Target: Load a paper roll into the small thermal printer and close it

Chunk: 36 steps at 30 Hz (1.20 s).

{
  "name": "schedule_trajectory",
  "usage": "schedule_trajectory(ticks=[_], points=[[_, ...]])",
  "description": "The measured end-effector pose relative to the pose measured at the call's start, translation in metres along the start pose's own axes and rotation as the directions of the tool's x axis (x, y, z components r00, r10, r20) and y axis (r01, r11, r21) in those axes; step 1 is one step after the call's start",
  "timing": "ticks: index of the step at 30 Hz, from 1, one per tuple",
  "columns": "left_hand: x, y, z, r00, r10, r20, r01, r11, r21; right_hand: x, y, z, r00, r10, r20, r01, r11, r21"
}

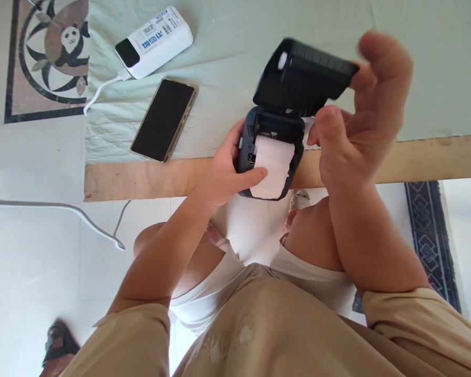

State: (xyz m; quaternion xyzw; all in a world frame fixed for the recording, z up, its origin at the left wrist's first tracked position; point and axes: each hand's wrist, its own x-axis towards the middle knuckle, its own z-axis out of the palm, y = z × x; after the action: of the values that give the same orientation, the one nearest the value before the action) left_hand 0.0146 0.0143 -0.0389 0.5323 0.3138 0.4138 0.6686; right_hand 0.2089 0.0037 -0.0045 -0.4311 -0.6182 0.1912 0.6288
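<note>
A dark portable thermal printer (245, 152) is held over the table's near edge, its hinged lid (298, 78) swung up and back. White paper (272, 159) lies in its compartment and reaches over the front. My left hand (230, 170) grips the printer body from the left, with the thumb pressed on the paper. To the right of the lid is my right hand (363, 115), its fingers apart and slightly blurred. One of its fingers is at the lid's right corner; whether it touches the lid I cannot tell.
On the table's pale green cloth (220, 31) lie a smartphone (165, 120) and a white power bank (157, 42) with a white cable (102, 89). A wooden strip (149, 178) edges the table. Another person's sandalled foot (58, 340) shows at lower left.
</note>
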Motion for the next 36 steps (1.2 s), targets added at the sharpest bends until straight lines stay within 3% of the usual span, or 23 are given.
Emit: schedule_trajectory(ticks=[4, 8, 11, 17, 25, 29, 33, 36], points=[[0.001, -0.002, -0.001, 1.0, -0.003, 0.003, 0.003, 1.0, -0.007, -0.003, 0.002, -0.002, 0.987, -0.063, 0.15, 0.08, 0.991, -0.106], [0.001, -0.003, -0.001, 1.0, 0.007, 0.028, -0.007, 1.0, -0.019, -0.004, -0.002, -0.008, 0.936, -0.075, 0.345, 0.162, 0.96, -0.228], [0.001, -0.001, 0.0, 0.999, 0.015, 0.044, -0.013, 0.998, -0.054, -0.006, -0.006, -0.01, 0.892, -0.072, 0.447, 0.193, 0.953, -0.231], [-0.006, 0.008, 0.002, 0.999, 0.037, 0.031, -0.033, 0.991, -0.132, -0.013, -0.005, -0.004, 0.867, 0.136, 0.479, -0.093, 0.989, -0.114], [-0.007, 0.019, 0.002, 0.996, -0.084, 0.043, 0.09, 0.981, -0.172, -0.011, 0.004, -0.003, 0.819, 0.209, 0.534, -0.205, 0.976, -0.068], [-0.006, 0.018, 0.003, 0.994, -0.078, 0.072, 0.091, 0.976, -0.198, -0.013, 0.007, -0.004, 0.806, 0.225, 0.547, -0.25, 0.968, -0.03], [-0.002, 0.017, 0.01, 0.999, -0.031, 0.023, 0.036, 0.964, -0.262, -0.019, 0.008, -0.004, 0.846, 0.21, 0.49, -0.235, 0.972, -0.011], [0.001, 0.016, 0.014, 0.997, -0.073, -0.039, 0.06, 0.959, -0.276, -0.021, 0.006, -0.003, 0.885, 0.203, 0.419, -0.194, 0.979, -0.064]])
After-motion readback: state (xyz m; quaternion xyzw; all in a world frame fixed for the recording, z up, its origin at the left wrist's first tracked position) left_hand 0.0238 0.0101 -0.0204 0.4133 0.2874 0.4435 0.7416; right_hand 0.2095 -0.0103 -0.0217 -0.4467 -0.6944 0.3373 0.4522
